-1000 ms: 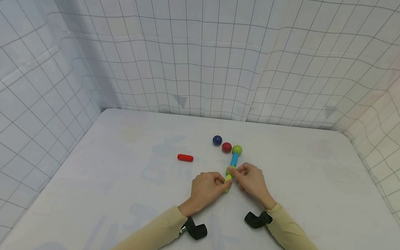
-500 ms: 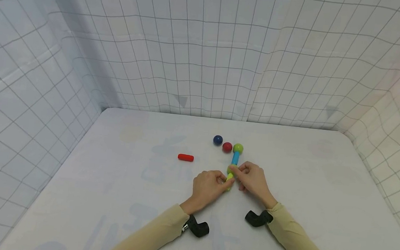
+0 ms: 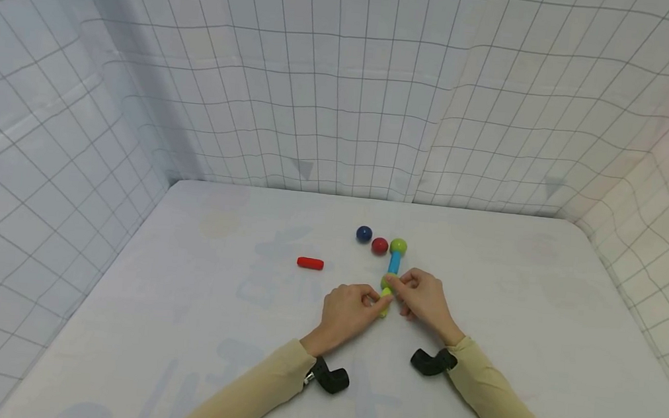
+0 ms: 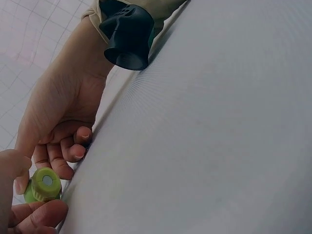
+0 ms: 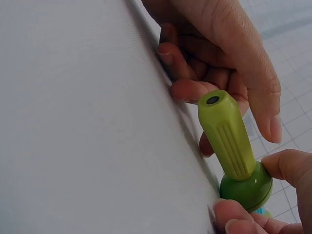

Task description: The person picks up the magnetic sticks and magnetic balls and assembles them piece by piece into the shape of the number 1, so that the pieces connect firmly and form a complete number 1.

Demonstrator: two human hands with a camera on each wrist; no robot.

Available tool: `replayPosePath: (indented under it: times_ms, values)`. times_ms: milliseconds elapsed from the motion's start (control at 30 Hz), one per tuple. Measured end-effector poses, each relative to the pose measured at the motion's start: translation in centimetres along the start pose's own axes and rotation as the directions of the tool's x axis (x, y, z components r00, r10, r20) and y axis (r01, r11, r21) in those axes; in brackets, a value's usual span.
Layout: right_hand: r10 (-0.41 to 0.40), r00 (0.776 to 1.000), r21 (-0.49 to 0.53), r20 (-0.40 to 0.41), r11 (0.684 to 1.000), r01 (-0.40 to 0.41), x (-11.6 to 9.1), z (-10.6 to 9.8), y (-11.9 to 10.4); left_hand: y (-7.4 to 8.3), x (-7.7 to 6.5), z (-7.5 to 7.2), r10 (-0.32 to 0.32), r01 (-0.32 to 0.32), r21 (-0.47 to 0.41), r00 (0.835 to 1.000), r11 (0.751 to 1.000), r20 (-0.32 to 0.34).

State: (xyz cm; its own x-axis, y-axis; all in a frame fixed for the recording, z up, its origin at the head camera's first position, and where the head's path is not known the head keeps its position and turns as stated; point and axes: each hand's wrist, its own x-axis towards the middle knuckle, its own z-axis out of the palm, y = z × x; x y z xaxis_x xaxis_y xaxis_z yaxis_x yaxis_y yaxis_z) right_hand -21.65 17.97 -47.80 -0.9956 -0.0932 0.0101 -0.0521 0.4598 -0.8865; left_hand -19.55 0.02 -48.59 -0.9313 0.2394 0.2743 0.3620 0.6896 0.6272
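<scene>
A chain of magnetic toy pieces lies in front of me: a far green ball (image 3: 399, 246), a blue rod (image 3: 394, 263), a nearer green ball (image 5: 246, 187) and a yellow-green rod (image 5: 226, 136). My right hand (image 3: 424, 303) pinches the nearer ball between thumb and finger. My left hand (image 3: 348, 313) has its fingers curled round the yellow-green rod, thumb on the other side with a small gap in the right wrist view. That rod meets the ball at one end; its free end (image 4: 47, 180) shows a metal disc.
Left of the far green ball sit a red ball (image 3: 380, 245), close beside it, and a dark blue ball (image 3: 364, 234). A red rod (image 3: 310, 263) lies farther left on the white table (image 3: 211, 318). Grid-patterned white curtains (image 3: 345, 90) surround the table.
The chain has shifted slightly away from me and to the right, with both hands moving along. My right hand keeps its pinch on the nearer ball; the loose pieces stay put.
</scene>
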Motion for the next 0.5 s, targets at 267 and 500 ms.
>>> replayPosePath:
  times_ms: [267,500]
  values:
    - [0.006,1.0,0.006,0.0,1.0,-0.006,0.1,-0.1,0.4,-0.5,0.1,-0.3,0.029,-0.029,-0.075,1.0,0.997,-0.006]
    - [0.002,1.0,0.009,0.004,1.0,-0.002,0.2,-0.1,0.7,-1.6,1.0,-0.8,0.005,-0.014,-0.157,0.998,0.988,-0.059]
